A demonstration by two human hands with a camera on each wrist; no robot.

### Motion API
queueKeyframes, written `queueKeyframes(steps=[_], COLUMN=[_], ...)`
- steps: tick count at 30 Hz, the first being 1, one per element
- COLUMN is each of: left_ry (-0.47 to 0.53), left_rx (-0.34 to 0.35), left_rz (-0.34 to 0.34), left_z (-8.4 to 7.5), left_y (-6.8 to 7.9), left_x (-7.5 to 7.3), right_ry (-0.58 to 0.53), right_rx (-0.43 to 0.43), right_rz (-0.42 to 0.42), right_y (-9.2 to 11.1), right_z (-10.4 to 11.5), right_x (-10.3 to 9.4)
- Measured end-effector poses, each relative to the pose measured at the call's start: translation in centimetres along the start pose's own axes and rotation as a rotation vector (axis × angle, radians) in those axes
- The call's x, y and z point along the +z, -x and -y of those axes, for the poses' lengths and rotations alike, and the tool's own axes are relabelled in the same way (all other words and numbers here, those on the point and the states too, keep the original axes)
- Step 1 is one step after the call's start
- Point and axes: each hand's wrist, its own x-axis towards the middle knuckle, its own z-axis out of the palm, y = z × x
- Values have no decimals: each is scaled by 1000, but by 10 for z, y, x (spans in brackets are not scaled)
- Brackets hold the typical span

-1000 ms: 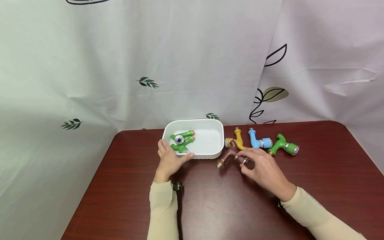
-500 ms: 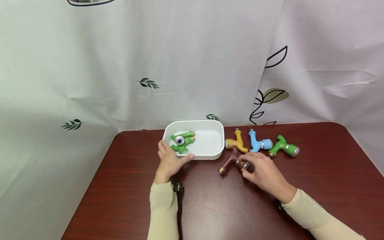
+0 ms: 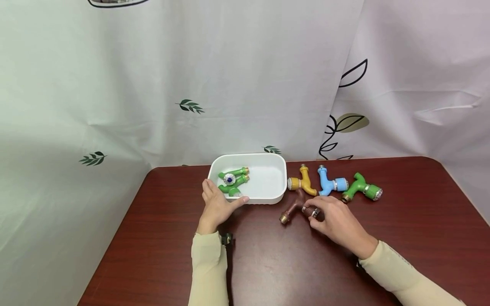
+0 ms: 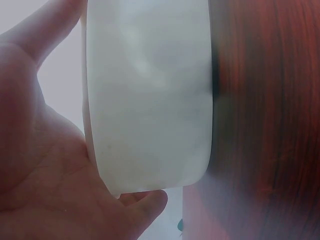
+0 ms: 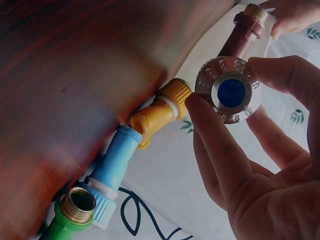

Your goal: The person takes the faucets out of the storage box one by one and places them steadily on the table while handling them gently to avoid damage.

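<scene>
My right hand (image 3: 337, 216) pinches the ribbed knob (image 5: 227, 90) of a brown tap (image 3: 294, 209) between thumb and fingers. The brass threaded end points toward the front left, and the tap lies in front of the white plastic box's right corner. At the box (image 3: 268, 196), my left hand (image 3: 216, 206) holds the front left corner, thumb along the front rim and fingers round the left end. Two green taps (image 3: 239, 180) lie inside the box at its left side. The left wrist view shows mostly the box wall (image 4: 150, 100).
Right of the box, a yellow tap (image 3: 305, 182), a blue tap (image 3: 327, 182) and a green tap (image 3: 360, 187) lie in a row on the dark red wooden table (image 3: 275, 263). A white leaf-patterned cloth (image 3: 245, 85) hangs behind the table's back edge.
The brown tap has shifted a little toward me and to the right with my right hand, uncovering more of the yellow and blue taps. My left hand keeps its place on the box.
</scene>
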Motion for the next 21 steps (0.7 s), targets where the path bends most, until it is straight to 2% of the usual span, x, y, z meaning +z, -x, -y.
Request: queueKeyframes(steps=[21], left_ry=[10], left_rx=[9], left_rz=[2], left_z=[1], left_y=[0], left_x=[0], right_ry=[-5], right_rx=[-23], right_rz=[32], right_y=[-1], right_z=[-4], right_x=[5])
